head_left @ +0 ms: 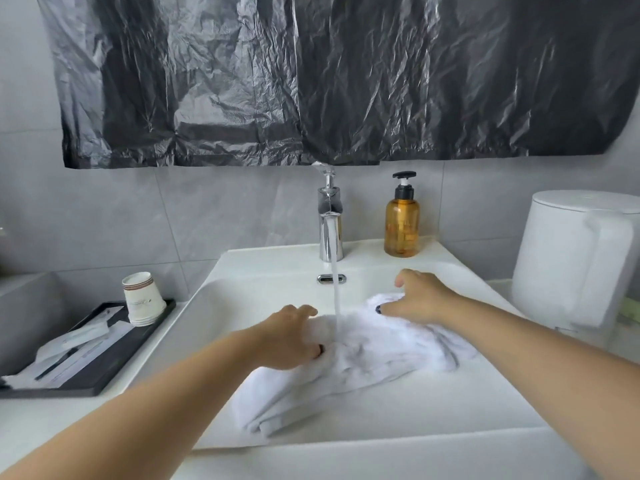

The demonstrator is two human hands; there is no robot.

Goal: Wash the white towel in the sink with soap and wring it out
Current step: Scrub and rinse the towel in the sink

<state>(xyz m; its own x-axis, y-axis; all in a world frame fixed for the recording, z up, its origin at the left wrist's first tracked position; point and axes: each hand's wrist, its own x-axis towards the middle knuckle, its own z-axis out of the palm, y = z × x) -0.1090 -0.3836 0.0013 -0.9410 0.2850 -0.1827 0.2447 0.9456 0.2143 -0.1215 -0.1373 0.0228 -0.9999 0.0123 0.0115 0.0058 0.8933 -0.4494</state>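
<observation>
A white towel (349, 368) lies bunched in the white sink (433, 407), and water runs from the chrome faucet (329, 220) onto its middle. My left hand (287, 337) grips the towel's left part, fingers curled into the cloth. Beyond the stream, my right hand (415, 296) holds the towel's far right end, with the thumb tucked against the cloth. An amber soap bottle (401, 220) with a black pump stands on the sink ledge right of the faucet.
A black tray (114, 358) with stacked paper cups (142, 299) and wrapped items sits left of the sink. A white kettle (581, 258) stands at the right. Black plastic sheeting (311, 81) hangs above the faucet.
</observation>
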